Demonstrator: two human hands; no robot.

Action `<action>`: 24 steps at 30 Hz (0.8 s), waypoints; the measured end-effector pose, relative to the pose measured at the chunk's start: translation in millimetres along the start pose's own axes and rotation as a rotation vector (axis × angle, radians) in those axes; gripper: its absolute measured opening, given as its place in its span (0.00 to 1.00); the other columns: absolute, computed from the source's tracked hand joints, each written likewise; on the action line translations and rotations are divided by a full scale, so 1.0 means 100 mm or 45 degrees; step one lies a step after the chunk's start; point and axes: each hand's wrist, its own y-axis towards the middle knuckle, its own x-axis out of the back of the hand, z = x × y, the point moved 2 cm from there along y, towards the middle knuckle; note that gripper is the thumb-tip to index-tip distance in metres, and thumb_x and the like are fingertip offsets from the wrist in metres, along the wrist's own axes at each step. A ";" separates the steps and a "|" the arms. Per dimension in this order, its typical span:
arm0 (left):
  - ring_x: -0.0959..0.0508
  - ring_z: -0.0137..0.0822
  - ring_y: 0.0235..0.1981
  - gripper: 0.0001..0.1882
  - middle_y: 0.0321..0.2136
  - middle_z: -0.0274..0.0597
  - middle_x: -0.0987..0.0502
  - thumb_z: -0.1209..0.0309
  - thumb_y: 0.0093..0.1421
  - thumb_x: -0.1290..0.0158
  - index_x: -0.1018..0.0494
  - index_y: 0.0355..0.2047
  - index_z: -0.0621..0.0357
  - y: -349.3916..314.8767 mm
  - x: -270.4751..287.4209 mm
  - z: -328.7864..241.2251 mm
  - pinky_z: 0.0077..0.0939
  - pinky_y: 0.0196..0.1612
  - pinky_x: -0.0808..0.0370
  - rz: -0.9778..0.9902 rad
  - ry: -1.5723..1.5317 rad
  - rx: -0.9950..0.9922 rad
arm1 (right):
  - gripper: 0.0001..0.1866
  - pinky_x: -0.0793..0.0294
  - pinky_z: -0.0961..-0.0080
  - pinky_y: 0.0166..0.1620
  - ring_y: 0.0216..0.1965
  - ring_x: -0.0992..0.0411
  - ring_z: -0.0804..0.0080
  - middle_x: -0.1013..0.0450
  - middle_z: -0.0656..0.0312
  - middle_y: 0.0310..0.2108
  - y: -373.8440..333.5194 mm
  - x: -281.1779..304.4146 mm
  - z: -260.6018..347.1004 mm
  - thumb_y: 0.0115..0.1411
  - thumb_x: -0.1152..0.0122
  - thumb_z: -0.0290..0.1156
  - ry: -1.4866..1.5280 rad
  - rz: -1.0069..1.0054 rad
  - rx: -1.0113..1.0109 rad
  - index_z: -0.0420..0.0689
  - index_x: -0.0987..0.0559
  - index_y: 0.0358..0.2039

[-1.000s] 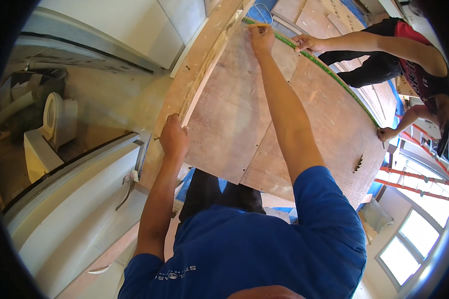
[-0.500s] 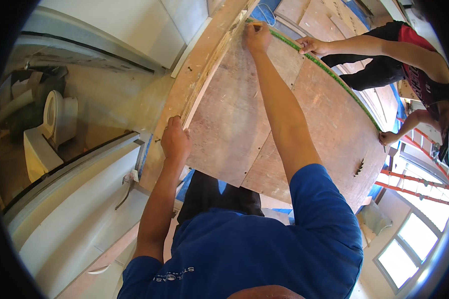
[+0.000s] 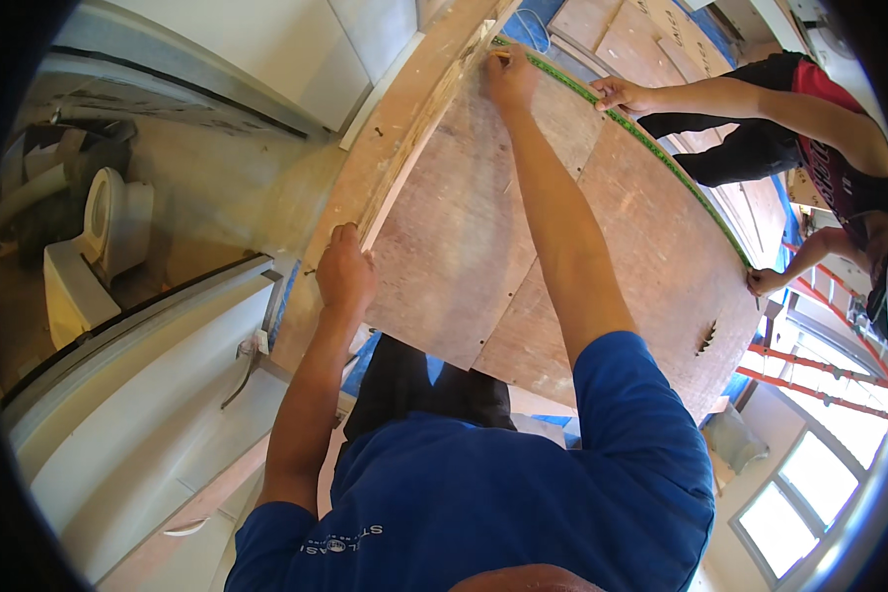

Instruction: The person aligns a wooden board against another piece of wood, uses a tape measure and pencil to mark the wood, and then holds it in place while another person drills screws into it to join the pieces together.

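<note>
A large plywood panel (image 3: 454,227) lies in front of me, with a raised wooden batten (image 3: 419,148) along its left side. My left hand (image 3: 345,271) is closed round the batten's near end. At the far left corner, my right hand (image 3: 510,84) pinches a thin yellowish stick that looks like a pencil (image 3: 500,53), close to the end of a green tape measure (image 3: 651,141). The tape runs along the panel's far edge. Another person's hand (image 3: 622,96) presses the tape partway along, and their other hand (image 3: 766,282) holds its right end.
A dark toothed piece (image 3: 706,338) lies on the panel's right part. Beyond the far edge are more boards (image 3: 641,39). An orange ladder (image 3: 824,380) stands at the right. On the left are a doorway, a white door (image 3: 158,434) and a toilet (image 3: 113,222).
The view has shifted slightly. Both my hands keep their places on the batten and at the far corner; the other person's hands stay on the tape measure.
</note>
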 end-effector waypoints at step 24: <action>0.23 0.55 0.42 0.20 0.43 0.50 0.27 0.75 0.52 0.40 0.33 0.45 0.60 0.00 -0.01 0.03 0.46 0.43 0.25 0.023 0.007 0.032 | 0.15 0.27 0.73 0.28 0.24 0.24 0.70 0.23 0.56 0.24 -0.19 0.07 -0.12 0.56 0.41 0.26 0.451 0.084 -0.298 0.35 0.26 0.44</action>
